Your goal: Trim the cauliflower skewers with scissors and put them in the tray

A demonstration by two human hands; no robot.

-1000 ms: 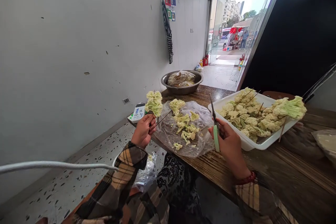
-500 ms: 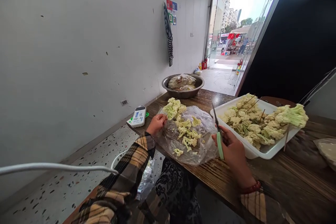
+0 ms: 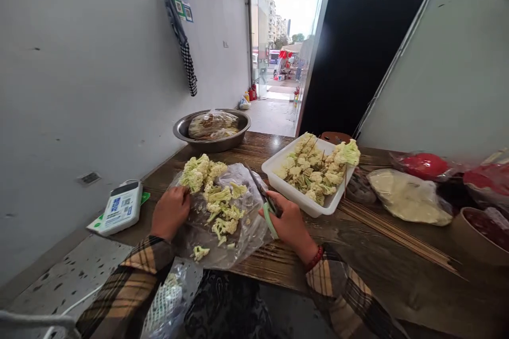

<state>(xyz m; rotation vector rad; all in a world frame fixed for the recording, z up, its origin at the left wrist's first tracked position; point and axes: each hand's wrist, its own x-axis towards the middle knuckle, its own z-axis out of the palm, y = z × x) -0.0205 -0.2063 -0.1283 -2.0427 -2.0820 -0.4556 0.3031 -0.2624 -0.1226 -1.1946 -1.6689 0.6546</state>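
My left hand (image 3: 170, 212) is closed at the left edge of the clear plastic bag (image 3: 252, 233), its fingertips against a large piece of cauliflower (image 3: 194, 172); the exact grip is hidden behind the fingers. Scissors (image 3: 271, 220) with pale green handles are in my right hand (image 3: 288, 225), blades pointing up and away over the bag's right side. Between the hands, several cut cauliflower florets (image 3: 225, 228) lie on the bag, and one small floret (image 3: 199, 252) sits near its front edge. A white tray (image 3: 292, 203), heaped with skewered cauliflower (image 3: 312, 169), stands just beyond my right hand.
A metal basin (image 3: 185, 135) with a bagged bundle is at the back left. A white payment device (image 3: 121, 206) sits at the table's left edge. Wooden skewers (image 3: 401, 235), a bag of pale food (image 3: 409, 196), red bagged items (image 3: 425, 165) and a round tub (image 3: 481, 233) occupy the right side.
My view has turned right, bringing the skewers and bags at the right into sight. Both hands stay at the bag, the scissors still in my right hand and the cauliflower by my left.
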